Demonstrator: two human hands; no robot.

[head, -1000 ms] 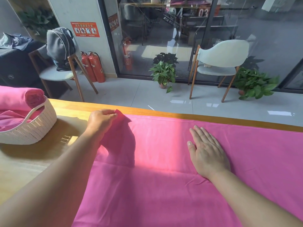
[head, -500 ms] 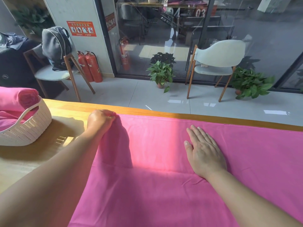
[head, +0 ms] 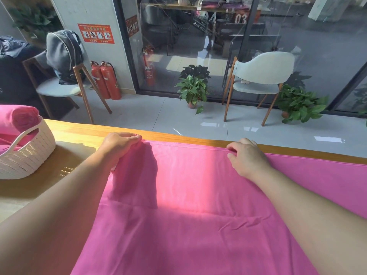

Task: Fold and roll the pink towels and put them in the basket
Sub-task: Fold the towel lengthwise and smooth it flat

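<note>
Readable writing: "03" point(head: 241, 18) on a red block behind the glass, part of "AIR" point(head: 199, 26) on a dark sign; the orange wall notice point(head: 96, 33) text is too small to read.

Pink towel point(head: 190, 205) is lying spread flat on the wooden tabletop point(head: 79, 132), far hem running along the tabletop's far edge, right and near parts cut off by frame. Left hand point(head: 117, 144) is pinching the towel's far left corner, grip closed on fabric, fingertips hidden in the fold. Right hand point(head: 245, 155) is now curling its fingers on the far hem; half a second ago it was lying flat on the towel nearer the middle, so it has moved up to the edge. Left hand is staying at the same corner.

White woven basket point(head: 29, 153) is sitting at left on the tabletop, partly cut off, holding a rolled pink towel point(head: 18, 118); more pink cloth below it is hard to make out.
</note>
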